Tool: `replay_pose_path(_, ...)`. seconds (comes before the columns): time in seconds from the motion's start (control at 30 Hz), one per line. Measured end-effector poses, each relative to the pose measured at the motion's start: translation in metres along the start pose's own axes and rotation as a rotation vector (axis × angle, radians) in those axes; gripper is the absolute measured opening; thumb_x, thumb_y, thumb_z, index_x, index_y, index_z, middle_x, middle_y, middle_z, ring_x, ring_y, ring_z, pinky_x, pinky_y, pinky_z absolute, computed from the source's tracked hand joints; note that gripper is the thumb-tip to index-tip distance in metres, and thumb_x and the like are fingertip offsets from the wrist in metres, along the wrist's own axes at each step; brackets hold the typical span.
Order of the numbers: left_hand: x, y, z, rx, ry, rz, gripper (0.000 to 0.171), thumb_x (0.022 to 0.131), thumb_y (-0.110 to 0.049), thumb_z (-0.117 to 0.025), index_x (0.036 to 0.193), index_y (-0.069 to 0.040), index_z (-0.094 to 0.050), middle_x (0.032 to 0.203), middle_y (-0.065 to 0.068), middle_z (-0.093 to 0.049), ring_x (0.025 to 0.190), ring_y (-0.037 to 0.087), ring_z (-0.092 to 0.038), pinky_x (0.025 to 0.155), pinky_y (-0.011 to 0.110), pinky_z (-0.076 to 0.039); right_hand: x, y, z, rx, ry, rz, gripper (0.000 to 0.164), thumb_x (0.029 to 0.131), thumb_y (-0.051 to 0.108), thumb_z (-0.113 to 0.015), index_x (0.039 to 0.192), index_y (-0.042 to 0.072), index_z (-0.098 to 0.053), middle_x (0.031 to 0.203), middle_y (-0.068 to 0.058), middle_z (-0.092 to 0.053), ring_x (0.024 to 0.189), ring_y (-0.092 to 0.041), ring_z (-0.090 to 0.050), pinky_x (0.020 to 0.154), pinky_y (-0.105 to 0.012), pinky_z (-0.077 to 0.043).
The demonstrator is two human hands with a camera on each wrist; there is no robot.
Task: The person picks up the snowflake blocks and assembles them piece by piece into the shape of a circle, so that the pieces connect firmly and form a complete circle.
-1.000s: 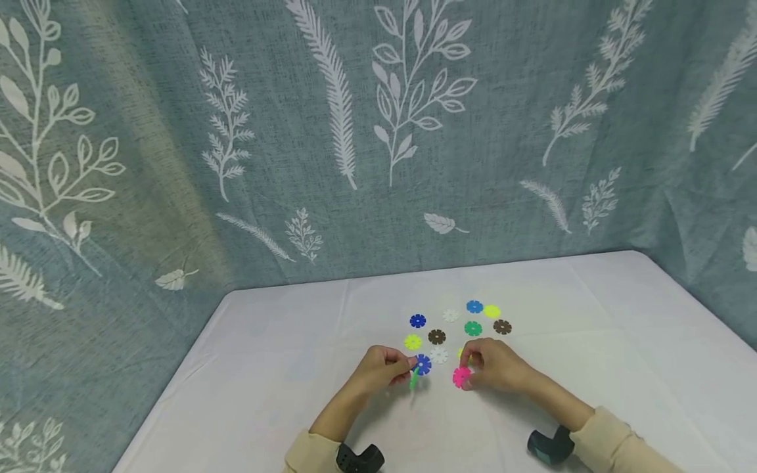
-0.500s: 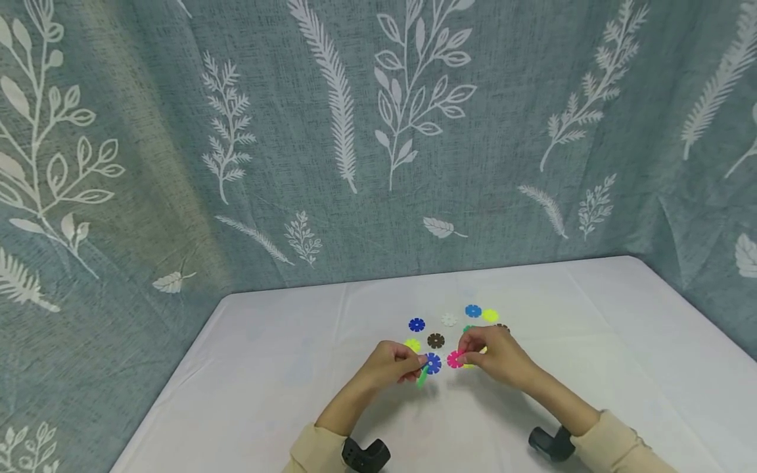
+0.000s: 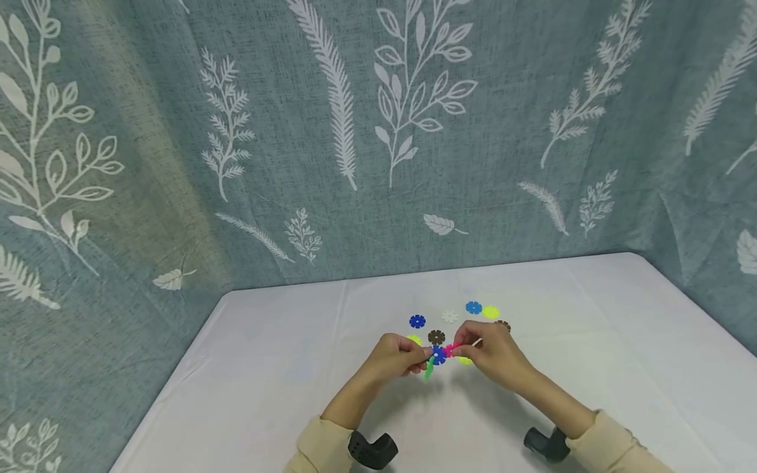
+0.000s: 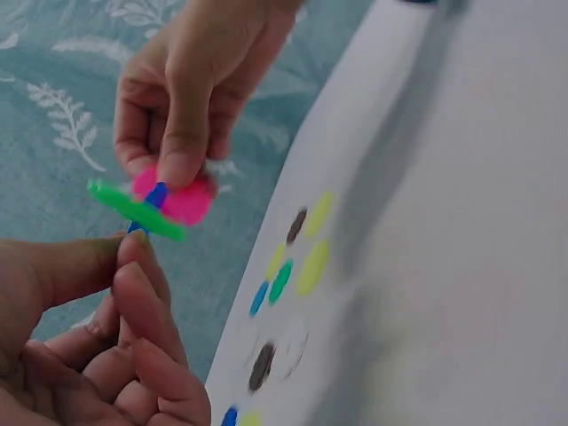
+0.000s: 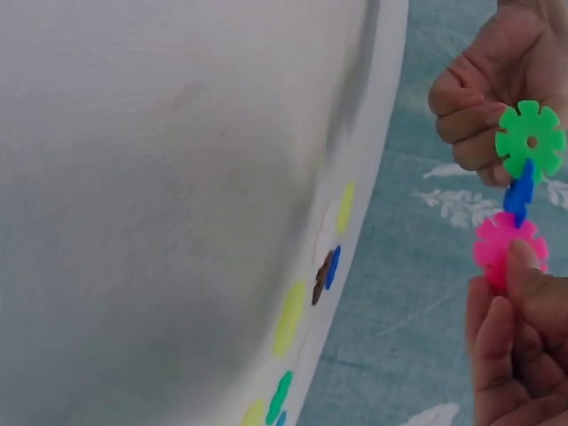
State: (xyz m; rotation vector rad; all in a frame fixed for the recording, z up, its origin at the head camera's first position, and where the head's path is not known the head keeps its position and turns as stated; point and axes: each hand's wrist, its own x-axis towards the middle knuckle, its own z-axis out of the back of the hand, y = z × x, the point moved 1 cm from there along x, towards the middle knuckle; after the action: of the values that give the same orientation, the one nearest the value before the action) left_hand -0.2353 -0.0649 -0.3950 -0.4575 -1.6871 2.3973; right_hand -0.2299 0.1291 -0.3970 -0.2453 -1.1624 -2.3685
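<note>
My left hand (image 3: 393,358) pinches a blue notched disc (image 3: 438,355), a snowflake-type interlocking piece. A light green disc (image 5: 530,140) is slotted crosswise onto its edge. Between the thumb and finger of my right hand (image 3: 497,351) is a pink disc (image 5: 506,244), its rim right at the blue disc's edge opposite the green one. In the right wrist view, green, blue and pink line up in a row, the blue one seen nearly edge-on (image 5: 519,193). Both hands are raised over the table, close together.
Loose discs lie on the white table (image 3: 284,368) behind the hands: dark blue (image 3: 417,321), brown (image 3: 436,337), white (image 3: 449,316), lighter blue (image 3: 474,307), yellow (image 3: 491,313) and others partly covered by the hands. A leaf-patterned curtain (image 3: 355,131) hangs behind the table.
My hands have come together and risen slightly. The pink disc has moved left and turned more edge-on, now meeting the blue disc, which has shifted right with the green one.
</note>
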Motion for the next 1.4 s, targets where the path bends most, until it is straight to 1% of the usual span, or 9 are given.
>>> replay_pose_path(0.33, -0.004, -0.004, -0.011, -0.076, -0.131, 0.082, 0.025, 0.085, -0.019, -0.065, 0.077, 0.005, -0.065, 0.060, -0.002, -0.051, 0.056, 0.010, -0.044, 0.052, 0.019, -0.038, 0.000, 0.004, -0.006, -0.018, -0.102, 0.063, 0.014, 0.072, 0.003, -0.073, 0.071, 0.009, -0.061, 0.067, 0.003, -0.064, 0.060, -0.005, -0.056, 0.057, -0.018, -0.048)
replay_pose_path(0.53, -0.004, -0.004, -0.017, -0.121, -0.149, 0.077, 0.021, 0.084, -0.016, -0.065, 0.072, 0.002, -0.063, 0.060, -0.002, -0.052, 0.055, 0.008, -0.045, 0.050, 0.018, -0.036, -0.001, 0.001, -0.006, -0.028, -0.128, 0.074, 0.015, 0.072, 0.002, -0.073, 0.070, 0.009, -0.060, 0.066, 0.003, -0.063, 0.060, -0.005, -0.056, 0.055, -0.018, -0.045)
replay_pose_path(0.67, -0.002, 0.001, -0.014, -0.114, -0.139, 0.060, 0.023, 0.083, -0.016, -0.067, 0.073, 0.004, -0.064, 0.059, -0.004, -0.053, 0.055, 0.007, -0.046, 0.052, 0.019, -0.038, -0.001, -0.001, -0.005, -0.050, -0.093, 0.107, 0.013, 0.073, 0.003, -0.072, 0.072, 0.009, -0.061, 0.069, 0.003, -0.064, 0.064, -0.004, -0.058, 0.059, -0.018, -0.048)
replay_pose_path(0.9, -0.001, 0.005, 0.001, 0.141, -0.150, -0.133, 0.031, 0.085, -0.022, -0.064, 0.072, 0.006, -0.068, 0.060, 0.010, -0.064, 0.053, 0.007, -0.051, 0.057, 0.026, -0.048, 0.005, -0.001, -0.004, -0.067, -0.016, 0.146, 0.009, 0.076, 0.008, -0.071, 0.078, 0.010, -0.063, 0.074, 0.002, -0.066, 0.068, -0.003, -0.060, 0.064, -0.018, -0.051)
replay_pose_path(0.97, -0.001, 0.003, 0.003, 0.221, -0.212, -0.179, 0.030, 0.086, -0.023, -0.064, 0.071, 0.003, -0.069, 0.062, 0.012, -0.065, 0.053, 0.006, -0.051, 0.055, 0.023, -0.045, 0.005, -0.003, -0.005, -0.056, -0.015, 0.141, 0.009, 0.076, 0.007, -0.071, 0.078, 0.010, -0.062, 0.074, 0.002, -0.066, 0.068, -0.002, -0.060, 0.064, -0.018, -0.051)
replay_pose_path(1.07, -0.002, 0.000, 0.004, 0.325, -0.308, -0.298, 0.019, 0.083, -0.018, -0.067, 0.074, -0.002, -0.070, 0.066, 0.008, -0.067, 0.056, 0.004, -0.051, 0.052, 0.018, -0.042, 0.005, -0.004, -0.006, -0.035, 0.000, 0.125, 0.009, 0.076, 0.006, -0.071, 0.079, 0.009, -0.063, 0.076, 0.000, -0.067, 0.069, -0.003, -0.061, 0.065, -0.017, -0.051)
replay_pose_path(1.13, -0.002, -0.001, 0.002, 0.364, -0.325, -0.386, 0.012, 0.080, -0.015, -0.070, 0.075, -0.004, -0.071, 0.069, 0.006, -0.068, 0.058, 0.003, -0.050, 0.053, 0.017, -0.041, 0.005, -0.005, -0.007, -0.020, 0.017, 0.113, 0.010, 0.076, 0.005, -0.071, 0.081, 0.009, -0.063, 0.077, -0.001, -0.067, 0.070, -0.004, -0.062, 0.066, -0.016, -0.051)
replay_pose_path(1.27, -0.001, -0.006, -0.004, 0.419, -0.216, -0.514, 0.009, 0.076, -0.014, -0.072, 0.080, -0.005, -0.073, 0.074, 0.004, -0.068, 0.063, 0.003, -0.050, 0.058, 0.015, -0.043, 0.005, -0.006, -0.010, 0.013, 0.043, 0.103, 0.010, 0.077, 0.004, -0.069, 0.083, 0.008, -0.063, 0.078, -0.003, -0.067, 0.072, -0.006, -0.063, 0.067, -0.016, -0.051)
replay_pose_path(1.4, 0.000, -0.008, -0.008, 0.479, -0.159, -0.523, 0.009, 0.076, -0.014, -0.073, 0.080, -0.005, -0.073, 0.074, 0.003, -0.068, 0.063, 0.002, -0.050, 0.057, 0.014, -0.043, 0.005, -0.006, -0.013, 0.043, 0.056, 0.100, 0.008, 0.078, 0.004, -0.069, 0.083, 0.008, -0.063, 0.078, -0.002, -0.067, 0.071, -0.007, -0.063, 0.066, -0.017, -0.051)
